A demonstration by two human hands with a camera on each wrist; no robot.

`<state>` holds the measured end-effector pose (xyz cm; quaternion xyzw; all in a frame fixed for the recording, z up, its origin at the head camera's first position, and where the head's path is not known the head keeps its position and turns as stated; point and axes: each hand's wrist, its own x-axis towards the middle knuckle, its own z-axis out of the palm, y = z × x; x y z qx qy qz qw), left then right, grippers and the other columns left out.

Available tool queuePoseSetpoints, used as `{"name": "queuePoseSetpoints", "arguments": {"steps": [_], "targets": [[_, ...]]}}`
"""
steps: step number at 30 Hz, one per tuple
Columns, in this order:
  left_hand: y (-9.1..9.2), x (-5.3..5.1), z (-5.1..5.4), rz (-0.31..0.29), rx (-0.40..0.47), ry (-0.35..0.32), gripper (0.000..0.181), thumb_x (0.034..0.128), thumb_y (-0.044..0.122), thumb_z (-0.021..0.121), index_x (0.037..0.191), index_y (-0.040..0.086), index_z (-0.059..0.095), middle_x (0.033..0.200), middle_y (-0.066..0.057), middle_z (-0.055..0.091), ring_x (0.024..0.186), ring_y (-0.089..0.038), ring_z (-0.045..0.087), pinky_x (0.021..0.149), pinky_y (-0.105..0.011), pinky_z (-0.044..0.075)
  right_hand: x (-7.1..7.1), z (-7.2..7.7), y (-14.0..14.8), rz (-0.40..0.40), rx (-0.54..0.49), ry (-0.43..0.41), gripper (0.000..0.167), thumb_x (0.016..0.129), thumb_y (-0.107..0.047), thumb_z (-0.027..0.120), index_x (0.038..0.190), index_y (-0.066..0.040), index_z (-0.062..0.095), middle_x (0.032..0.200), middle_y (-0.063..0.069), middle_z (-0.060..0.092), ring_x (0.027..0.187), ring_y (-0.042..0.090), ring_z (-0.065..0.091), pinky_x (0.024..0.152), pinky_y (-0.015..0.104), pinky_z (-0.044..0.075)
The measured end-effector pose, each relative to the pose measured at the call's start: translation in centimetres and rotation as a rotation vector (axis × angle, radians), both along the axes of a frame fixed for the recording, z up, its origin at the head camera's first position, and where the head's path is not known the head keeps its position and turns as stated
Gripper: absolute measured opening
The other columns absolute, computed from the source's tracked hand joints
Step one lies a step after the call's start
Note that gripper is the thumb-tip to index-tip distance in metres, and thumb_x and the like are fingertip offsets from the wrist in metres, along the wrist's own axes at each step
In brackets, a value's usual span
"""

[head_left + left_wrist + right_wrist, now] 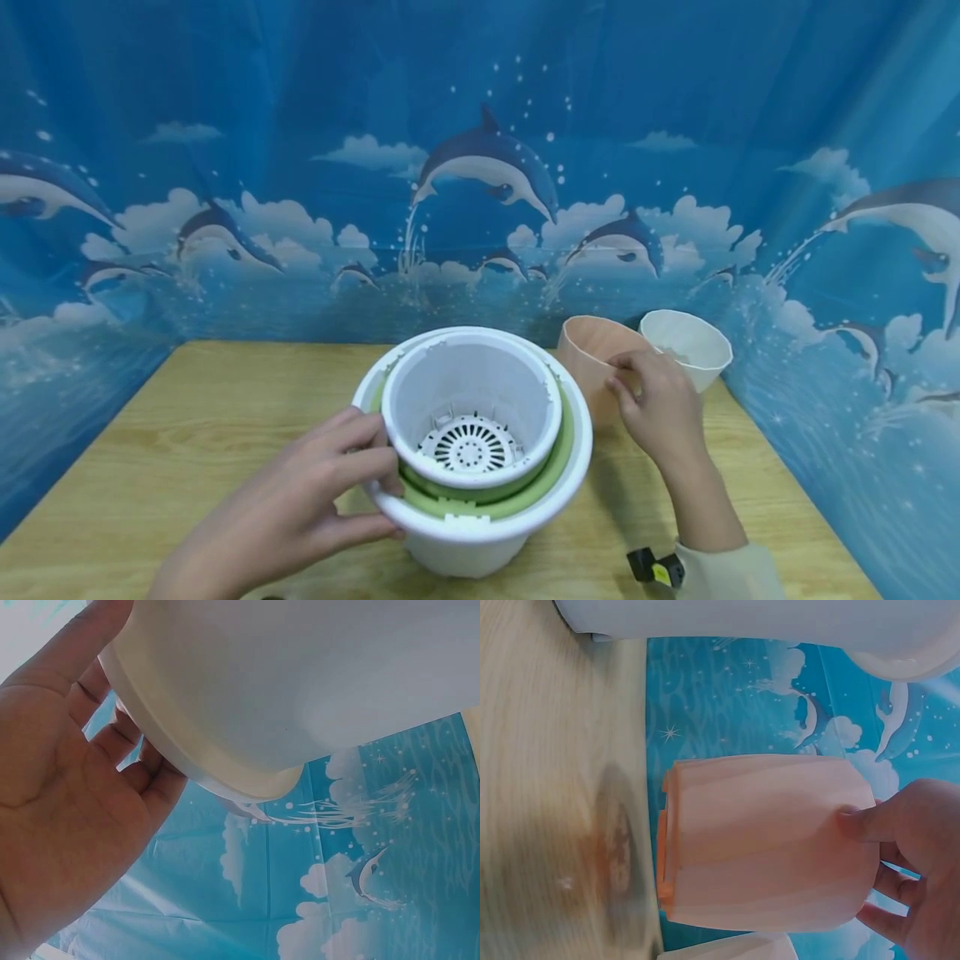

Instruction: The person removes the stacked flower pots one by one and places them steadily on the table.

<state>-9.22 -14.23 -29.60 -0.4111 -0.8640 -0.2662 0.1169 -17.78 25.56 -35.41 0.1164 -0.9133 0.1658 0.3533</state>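
Note:
A large white flower pot (467, 560) stands near the table's middle, with a green pot (564, 450) and a smaller white pot (472, 392) nested inside; slots show in the innermost floor. My left hand (322, 483) grips the outer pot's rim at its left side, thumb outside and fingers over the edge; the left wrist view shows that hand (82, 772) at the rim. With my right hand (663, 408) I pinch the rim of an orange pot (592, 379). In the right wrist view the orange pot (765, 840) is off the tabletop.
A small white faceted pot (693, 342) stands at the back right, behind my right hand. The wooden table (247, 425) meets a blue dolphin-print curtain (337, 208) at its back and sides. A black strap piece (655, 568) is by the right sleeve.

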Motion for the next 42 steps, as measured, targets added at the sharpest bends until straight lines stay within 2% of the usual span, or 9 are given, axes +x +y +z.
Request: {"name": "queuePoseSetpoints", "arguments": {"steps": [5,13,20,27,35,42], "targets": [[0.0,-0.1,0.0,-0.009,0.005,0.025,0.023,0.0831,0.052,0.074,0.087,0.039,0.055,0.111,0.025,0.053,0.102,0.000,0.048,0.079,-0.028,0.053,-0.3,-0.1,0.2,-0.006,-0.003,-0.069,0.021,0.081,-0.006,0.080,0.099,-0.003,0.070,0.096,0.014,0.072,0.095,0.036,0.065,0.083,0.055,0.051],[0.2,-0.1,0.1,-0.001,-0.010,-0.015,0.021,0.0835,0.055,0.072,0.089,0.041,0.057,0.108,0.026,0.052,0.099,0.001,0.047,0.077,-0.025,0.052,-0.5,-0.9,0.6,0.007,-0.007,-0.068,0.021,0.079,-0.004,0.082,0.096,-0.003,0.070,0.092,0.014,0.072,0.089,0.034,0.066,0.078,0.053,0.052],[0.1,-0.2,0.2,-0.014,0.000,0.015,0.023,0.0828,0.053,0.074,0.087,0.040,0.055,0.109,0.025,0.052,0.100,0.001,0.047,0.077,-0.026,0.052,-0.8,-1.4,0.7,-0.015,-0.009,-0.096,0.020,0.080,-0.006,0.082,0.096,-0.005,0.071,0.092,0.012,0.072,0.088,0.033,0.066,0.076,0.053,0.053],[0.1,0.0,0.3,0.008,-0.023,-0.024,0.021,0.0835,0.057,0.071,0.090,0.043,0.057,0.112,0.027,0.052,0.100,0.002,0.047,0.077,-0.026,0.052,-1.0,-2.0,0.7,-0.020,0.002,-0.106,0.018,0.081,-0.006,0.081,0.096,-0.005,0.071,0.091,0.011,0.071,0.089,0.032,0.065,0.077,0.052,0.052],[-0.1,-0.2,0.2,-0.012,0.005,0.022,0.024,0.0827,0.052,0.074,0.086,0.039,0.054,0.109,0.025,0.053,0.100,0.000,0.047,0.076,-0.026,0.052,-1.7,-2.6,0.7,0.010,0.002,-0.117,0.018,0.085,0.000,0.075,0.100,-0.010,0.073,0.095,0.008,0.074,0.092,0.030,0.065,0.083,0.050,0.053],[0.0,-0.1,0.2,0.014,-0.025,-0.022,0.021,0.0836,0.057,0.071,0.089,0.043,0.057,0.111,0.027,0.052,0.100,0.002,0.048,0.077,-0.026,0.052,-1.6,-2.7,0.7,-0.023,-0.015,-0.167,0.018,0.086,-0.001,0.074,0.102,-0.010,0.073,0.099,0.009,0.073,0.097,0.031,0.064,0.086,0.051,0.052]]}}
